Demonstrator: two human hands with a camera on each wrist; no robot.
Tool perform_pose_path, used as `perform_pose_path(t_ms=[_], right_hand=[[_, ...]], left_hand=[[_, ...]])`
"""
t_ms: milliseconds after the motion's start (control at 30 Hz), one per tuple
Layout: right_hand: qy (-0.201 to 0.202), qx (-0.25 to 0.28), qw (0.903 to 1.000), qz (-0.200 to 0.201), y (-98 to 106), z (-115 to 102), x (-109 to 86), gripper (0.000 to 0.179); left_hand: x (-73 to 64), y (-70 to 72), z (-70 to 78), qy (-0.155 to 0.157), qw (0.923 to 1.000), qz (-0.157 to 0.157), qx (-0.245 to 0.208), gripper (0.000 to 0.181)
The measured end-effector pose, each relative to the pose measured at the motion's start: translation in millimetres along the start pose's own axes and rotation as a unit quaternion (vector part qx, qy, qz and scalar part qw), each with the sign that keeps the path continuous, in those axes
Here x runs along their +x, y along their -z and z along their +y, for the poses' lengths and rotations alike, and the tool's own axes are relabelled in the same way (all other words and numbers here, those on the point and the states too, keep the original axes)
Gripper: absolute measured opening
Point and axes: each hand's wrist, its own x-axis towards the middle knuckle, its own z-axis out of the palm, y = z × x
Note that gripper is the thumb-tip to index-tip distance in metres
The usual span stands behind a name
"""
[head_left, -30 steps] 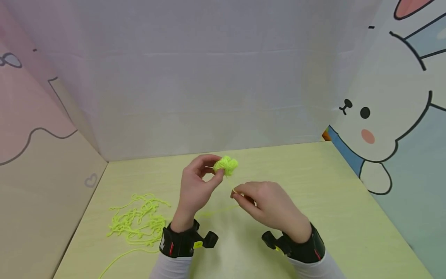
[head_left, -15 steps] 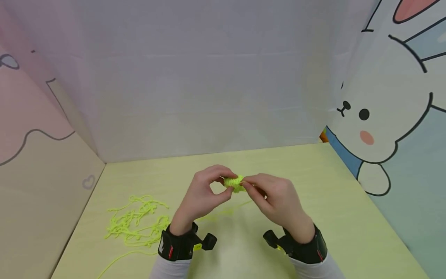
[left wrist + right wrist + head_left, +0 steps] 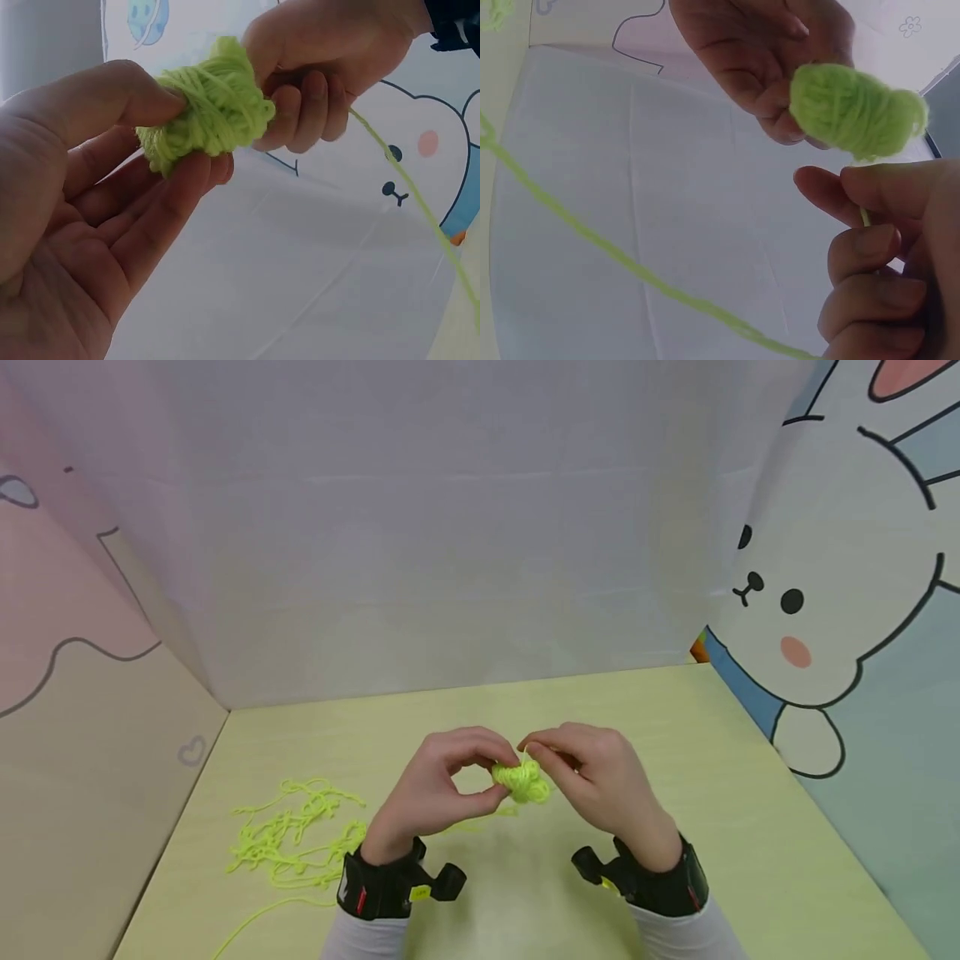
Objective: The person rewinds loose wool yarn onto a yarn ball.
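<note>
A small wound ball of neon yellow-green yarn (image 3: 521, 781) is pinched between the thumb and fingers of my left hand (image 3: 450, 781), above the table. Close by its far right side, my right hand (image 3: 603, 768) pinches the yarn strand between thumb and forefinger. In the right wrist view a short length of strand (image 3: 865, 216) runs from the ball (image 3: 855, 112) down through that pinch and curled fingers. From the right hand the strand (image 3: 412, 187) trails away toward the table in the left wrist view.
A loose tangle of the same yarn (image 3: 288, 839) lies on the pale table (image 3: 750, 827) at the left, one strand reaching the front edge. Behind stands a white cloth wall (image 3: 450, 568); printed cartoon panels (image 3: 810, 652) flank both sides. Each wrist wears a black camera band (image 3: 378, 885).
My left hand has carried the yarn ball right and slightly nearer. The right hand has moved up and right, from below the ball to its far side, keeping hold of the strand.
</note>
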Motion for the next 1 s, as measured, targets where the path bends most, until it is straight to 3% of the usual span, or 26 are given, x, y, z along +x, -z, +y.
perform_pose_path(t_ms=[133,300,367,500,600,667,767,1000], right_hand=[[-0.04,0.02,0.9981,-0.042,-3,1,-0.1,0.017],[-0.049,-0.014,0.9965,-0.066,-8,0,1.8,0.011],[-0.043,-0.029,0.9953,-0.082,-9,-2,3.4,0.01],[-0.021,-0.034,0.9901,-0.134,-10,-5,6.4,0.011],[-0.01,-0.023,0.985,-0.171,-7,-10,8.4,0.017],[-0.005,-0.018,0.9831,-0.182,-4,-13,9.4,0.017],[0.008,-0.02,0.985,-0.171,1,-16,10.5,0.014],[0.044,-0.016,0.996,-0.076,17,-16,12.3,0.01]], left_hand=[[7.9,0.3,11.6,0.01,0.9991,0.021,-0.035,0.033],[6.6,-1.0,-2.0,0.037,0.9944,0.091,-0.04,0.033],[7.0,-0.9,-4.2,0.059,0.989,0.131,-0.035,0.032],[12.4,0.4,-2.4,0.107,0.9706,0.215,-0.02,0.028],[18.0,1.8,0.5,0.137,0.959,0.248,0.001,0.027],[22.3,2.6,3.3,0.15,0.9563,0.25,0.019,0.026],[29.0,3.0,7.8,0.156,0.9582,0.234,0.052,0.027],[37.4,3.7,6.5,0.135,0.9671,0.181,0.117,0.028]])
